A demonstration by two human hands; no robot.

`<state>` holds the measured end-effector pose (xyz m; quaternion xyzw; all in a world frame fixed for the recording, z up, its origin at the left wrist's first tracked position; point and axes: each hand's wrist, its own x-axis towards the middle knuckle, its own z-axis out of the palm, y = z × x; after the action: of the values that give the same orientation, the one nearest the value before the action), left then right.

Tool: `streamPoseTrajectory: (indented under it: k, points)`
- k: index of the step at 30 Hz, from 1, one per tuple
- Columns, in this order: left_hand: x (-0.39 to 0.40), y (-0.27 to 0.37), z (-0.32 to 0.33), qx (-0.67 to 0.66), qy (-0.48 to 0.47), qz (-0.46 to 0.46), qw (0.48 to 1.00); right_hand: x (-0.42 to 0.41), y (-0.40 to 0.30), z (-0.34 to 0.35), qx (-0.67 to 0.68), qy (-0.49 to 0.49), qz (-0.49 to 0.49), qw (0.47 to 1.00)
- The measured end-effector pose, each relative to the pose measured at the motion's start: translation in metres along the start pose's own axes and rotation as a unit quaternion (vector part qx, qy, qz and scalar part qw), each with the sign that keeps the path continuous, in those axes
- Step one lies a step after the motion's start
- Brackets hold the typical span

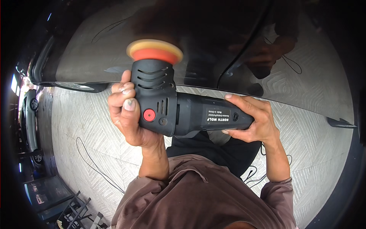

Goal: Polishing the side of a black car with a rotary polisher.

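A black North Wolf random orbital polisher (pixel 194 114) lies crosswise in both hands. My left hand (pixel 125 111) wraps its vented head, thumb below the row of slots and beside a red round cap (pixel 149 115). At the other end, my right hand (pixel 253 117) holds the tapered rear handle. The orange-and-yellow pad (pixel 154 53) faces a glossy dark car body panel (pixel 94 60); its rim is blurred. Whether the pad touches the panel cannot be told from this angle. Pale smudges (pixel 114 69) show on the panel near the pad.
Thin black cords (pixel 97 169) trail over the patterned light floor tiles (pixel 85 120). Part of a wheel (pixel 77 86) shows under the panel's left side. Another car (pixel 30 120) stands far left. A folding metal frame (pixel 77 211) and a dark glass-topped item (pixel 48 193) are at lower left.
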<state>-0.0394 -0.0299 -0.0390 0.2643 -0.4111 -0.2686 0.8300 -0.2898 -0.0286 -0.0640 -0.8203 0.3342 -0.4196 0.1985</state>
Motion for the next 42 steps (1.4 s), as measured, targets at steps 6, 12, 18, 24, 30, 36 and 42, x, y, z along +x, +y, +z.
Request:
streamPoseTrajectory:
  k: [6, 12, 18, 24, 30, 36, 42]
  points:
    - [0.014, -0.005, -0.027, -0.009, -0.045, 0.021, 0.999, 0.012, -0.007, 0.016, -0.002, -0.007, 0.007, 1.000]
    - [0.029, 0.000, -0.041, -0.022, 0.011, -0.009, 1.000, 0.027, -0.016, 0.037, -0.010, -0.015, 0.006, 1.000]
    - [0.048, 0.003, -0.063, -0.027, 0.019, -0.015, 0.999, 0.044, -0.022, 0.064, -0.007, -0.013, 0.008, 1.000]
    - [0.071, 0.006, -0.097, -0.025, 0.021, -0.029, 0.999, 0.060, -0.031, 0.099, 0.001, -0.014, 0.024, 1.000]
    - [0.095, 0.001, -0.142, -0.050, 0.015, -0.032, 0.998, 0.078, -0.038, 0.138, -0.003, -0.011, 0.027, 1.000]
    - [0.117, 0.002, -0.176, -0.043, 0.006, -0.031, 0.999, 0.091, -0.041, 0.172, 0.005, -0.025, 0.036, 0.999]
    - [0.144, 0.009, -0.214, -0.006, 0.006, -0.040, 0.999, 0.106, -0.050, 0.213, 0.003, -0.041, 0.041, 0.998]
